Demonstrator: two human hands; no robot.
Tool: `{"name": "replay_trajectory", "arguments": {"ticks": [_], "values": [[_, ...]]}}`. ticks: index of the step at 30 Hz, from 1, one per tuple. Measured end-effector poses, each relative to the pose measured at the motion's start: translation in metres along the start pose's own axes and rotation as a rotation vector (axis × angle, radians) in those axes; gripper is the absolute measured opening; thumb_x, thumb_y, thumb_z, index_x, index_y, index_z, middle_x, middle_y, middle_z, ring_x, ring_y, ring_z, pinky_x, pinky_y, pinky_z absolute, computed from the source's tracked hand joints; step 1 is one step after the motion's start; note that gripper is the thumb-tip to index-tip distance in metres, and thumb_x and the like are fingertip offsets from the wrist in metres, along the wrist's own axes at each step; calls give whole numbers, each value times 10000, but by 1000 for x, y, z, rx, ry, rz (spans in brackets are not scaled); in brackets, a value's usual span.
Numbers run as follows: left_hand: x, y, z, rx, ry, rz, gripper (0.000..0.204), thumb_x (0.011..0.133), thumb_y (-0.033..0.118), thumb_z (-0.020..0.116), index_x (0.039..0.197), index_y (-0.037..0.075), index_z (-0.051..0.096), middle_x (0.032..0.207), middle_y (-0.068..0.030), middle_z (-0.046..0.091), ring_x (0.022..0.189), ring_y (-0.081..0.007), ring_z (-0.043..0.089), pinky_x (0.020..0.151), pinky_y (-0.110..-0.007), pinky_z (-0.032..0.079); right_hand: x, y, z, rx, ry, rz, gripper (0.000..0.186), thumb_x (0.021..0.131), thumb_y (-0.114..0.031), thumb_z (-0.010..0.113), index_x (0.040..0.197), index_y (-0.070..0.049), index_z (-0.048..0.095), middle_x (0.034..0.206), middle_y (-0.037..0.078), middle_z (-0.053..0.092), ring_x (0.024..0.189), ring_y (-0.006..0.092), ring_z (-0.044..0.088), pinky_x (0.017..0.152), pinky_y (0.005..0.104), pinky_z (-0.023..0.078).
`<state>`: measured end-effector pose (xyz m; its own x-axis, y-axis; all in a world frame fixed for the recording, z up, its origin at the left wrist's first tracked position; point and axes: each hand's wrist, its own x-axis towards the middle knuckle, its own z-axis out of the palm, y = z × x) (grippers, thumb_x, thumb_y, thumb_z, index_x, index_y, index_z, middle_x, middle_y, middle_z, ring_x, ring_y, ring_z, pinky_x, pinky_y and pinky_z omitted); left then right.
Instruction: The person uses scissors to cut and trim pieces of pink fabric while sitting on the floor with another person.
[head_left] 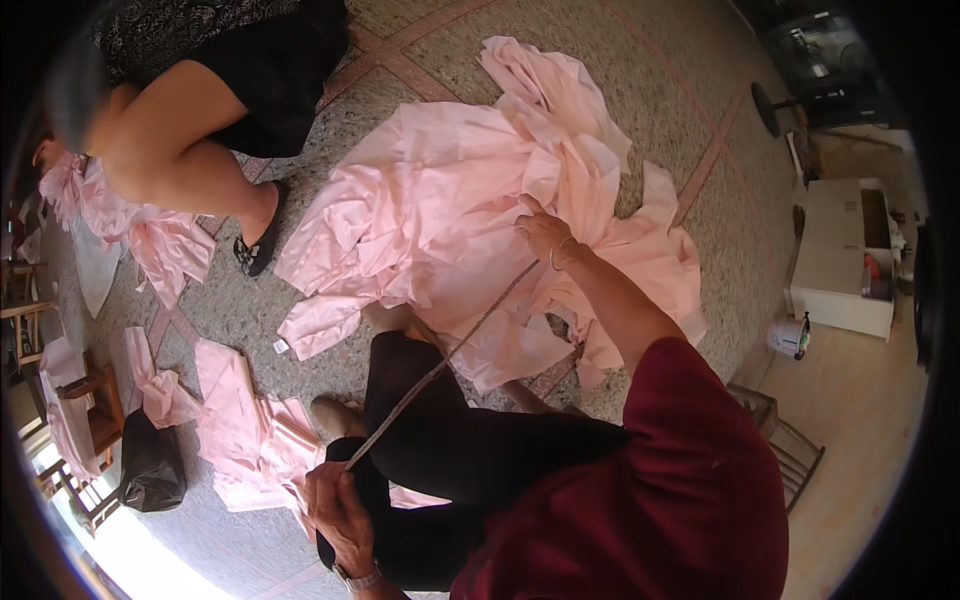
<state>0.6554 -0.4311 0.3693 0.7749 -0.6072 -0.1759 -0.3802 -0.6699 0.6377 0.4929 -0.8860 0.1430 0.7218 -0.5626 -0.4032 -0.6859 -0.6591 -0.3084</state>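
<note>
My left hand (pixel 340 515), with a watch at the wrist, is closed round the lower end of a thin, brownish cord (pixel 440 369) that looks twisted. The cord runs straight and taut up to my right hand (pixel 545 238), whose fingers are closed at its far end. Under that hand lies a big heap of pale pink garments (pixel 430 190), creased and overlapping on the floor. Whether my right fingertips also pinch the pink cloth cannot be made out. Close to my left hand is a smaller stack of pink cloth (pixel 240 430), beside my shoe.
Another person (pixel 180 140) sits at the upper left, with more pink garments (pixel 150 230) nearby. A black bag (pixel 152 465) and wooden chairs (pixel 95 400) stand at the left. On the right are a white cabinet (pixel 835 250), a small bucket (pixel 789 336) and a low wooden stool (pixel 790 440).
</note>
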Motion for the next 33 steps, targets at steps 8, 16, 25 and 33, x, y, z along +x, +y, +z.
{"name": "replay_trajectory", "arguments": {"ticks": [8,16,25,33], "values": [[40,26,2,66,-8,72,76,901,15,559,935,-8,622,920,-152,638,856,-318,618,761,-407,487,32,25,48,-230,-102,-39,196,885,-73,522,1020,-17,652,1096,141,623,1007,312,624,887,391,512],[26,-26,-7,147,37,-93,94,908,8,541,914,-24,629,871,-162,627,789,-327,601,701,-419,477,-66,-66,111,343,-121,-312,117,877,-123,554,908,-39,630,979,150,610,939,346,601,843,430,496],[24,-60,-1,189,-91,-91,104,918,53,565,902,15,660,849,-166,638,781,-362,613,675,-445,473,-83,-55,117,444,-78,-304,179,914,-157,530,871,-23,640,908,162,628,910,357,604,803,438,502],[29,-76,23,243,-271,-77,96,898,114,600,856,61,668,772,-183,614,711,-416,603,621,-498,458,-14,-75,81,453,-81,-241,135,878,-85,536,928,-26,647,1134,163,596,914,346,623,813,441,501]]}}
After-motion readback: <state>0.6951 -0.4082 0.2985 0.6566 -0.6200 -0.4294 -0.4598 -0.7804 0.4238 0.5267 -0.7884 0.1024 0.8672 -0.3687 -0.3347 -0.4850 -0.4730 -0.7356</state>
